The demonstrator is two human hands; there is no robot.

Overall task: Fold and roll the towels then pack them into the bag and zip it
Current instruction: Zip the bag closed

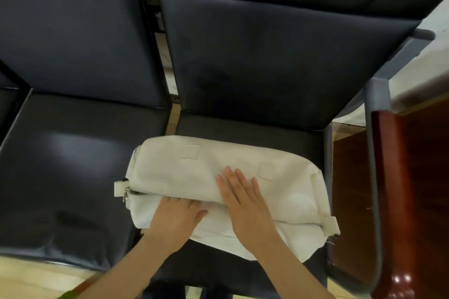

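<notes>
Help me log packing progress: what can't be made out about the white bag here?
Head view only.
Contents of the white fabric bag: covered by its own cloth.
Middle of its silver zipper: under the right hand, so closed or open there is unclear.
Left hand fingertips: tucked at the zipper line, hidden by the flap.
Both forearms: cut by the bottom edge.

The left forearm (126, 267) and right forearm (286, 260) are bare, uncovered from wrist to where the view cuts them off. The left grip (175, 216) and right grip (245, 204) are bare as well. Low beside the left forearm shows a scrap of yellow-green cloth (68, 295), perhaps a sleeve edge, too blurred to be sure
</notes>
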